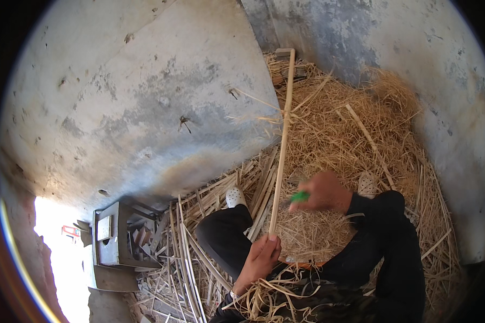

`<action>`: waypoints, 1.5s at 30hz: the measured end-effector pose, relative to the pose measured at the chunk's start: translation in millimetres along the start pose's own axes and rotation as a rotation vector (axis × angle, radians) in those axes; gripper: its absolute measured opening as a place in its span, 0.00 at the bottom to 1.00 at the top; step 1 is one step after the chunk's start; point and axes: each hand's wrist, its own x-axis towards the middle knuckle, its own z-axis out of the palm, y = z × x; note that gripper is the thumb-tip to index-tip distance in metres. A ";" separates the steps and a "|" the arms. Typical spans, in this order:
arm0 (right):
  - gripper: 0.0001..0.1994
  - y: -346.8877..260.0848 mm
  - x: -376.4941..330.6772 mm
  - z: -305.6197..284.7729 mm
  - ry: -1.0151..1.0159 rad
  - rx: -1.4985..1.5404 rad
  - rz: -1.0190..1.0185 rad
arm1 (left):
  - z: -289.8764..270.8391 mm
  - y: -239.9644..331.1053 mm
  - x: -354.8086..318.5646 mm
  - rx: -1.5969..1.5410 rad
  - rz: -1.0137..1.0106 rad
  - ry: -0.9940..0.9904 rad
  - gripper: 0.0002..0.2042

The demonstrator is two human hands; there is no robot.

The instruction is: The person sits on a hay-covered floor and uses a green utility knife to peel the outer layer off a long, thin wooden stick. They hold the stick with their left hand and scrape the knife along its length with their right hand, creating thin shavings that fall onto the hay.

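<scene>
My left hand (pixel 261 257) is closed round the near end of a long pale bamboo pole (pixel 284 140). From there the pole runs away from me, its far end reaching the corner of the walls. To the right of the pole, my right hand (pixel 328 191) is closed on a tool with a green handle (pixel 300 197). Motion blurs it, so the working end cannot be made out. Curled thin shavings (pixel 277 293) lie over my lap, around my left wrist.
A heap of straw-like shavings (pixel 355 134) fills the corner, with a loose stick (pixel 369 137) on it. Split strips (pixel 188 264) cover the floor at left, beside a small wooden cabinet (pixel 109 237) holding scraps. Stained walls (pixel 199 81) stand close. My light shoes (pixel 235 197) rest among the strips.
</scene>
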 end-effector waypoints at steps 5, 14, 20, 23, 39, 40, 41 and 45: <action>0.35 5.8 4.0 7.7 0.101 -0.077 0.045 | 10.4 11.0 -6.6 -0.028 -0.028 -0.062 0.16; 0.38 -2.5 -6.7 9.9 0.034 0.021 0.086 | 20.2 17.0 -16.1 0.161 0.017 0.008 0.15; 0.39 11.9 5.9 -2.9 -0.053 0.046 0.309 | 17.6 13.5 -18.8 0.301 0.078 0.020 0.14; 0.39 7.3 0.3 -4.4 0.045 -0.032 0.159 | 21.3 21.1 -22.8 0.376 0.132 0.011 0.13; 0.38 127.6 21.8 -28.9 0.227 -0.182 0.586 | 31.5 21.2 -30.0 0.376 0.016 -0.038 0.12; 0.38 116.6 22.7 -26.6 0.189 -0.109 0.656 | 28.5 19.4 -28.2 0.303 0.010 -0.046 0.12; 0.38 103.6 18.2 -27.6 0.165 -0.101 0.590 | 22.2 15.2 -24.2 0.231 0.004 -0.056 0.13; 0.33 9.4 2.0 -13.2 0.093 0.028 0.136 | 11.6 7.6 -20.7 0.212 0.081 0.040 0.16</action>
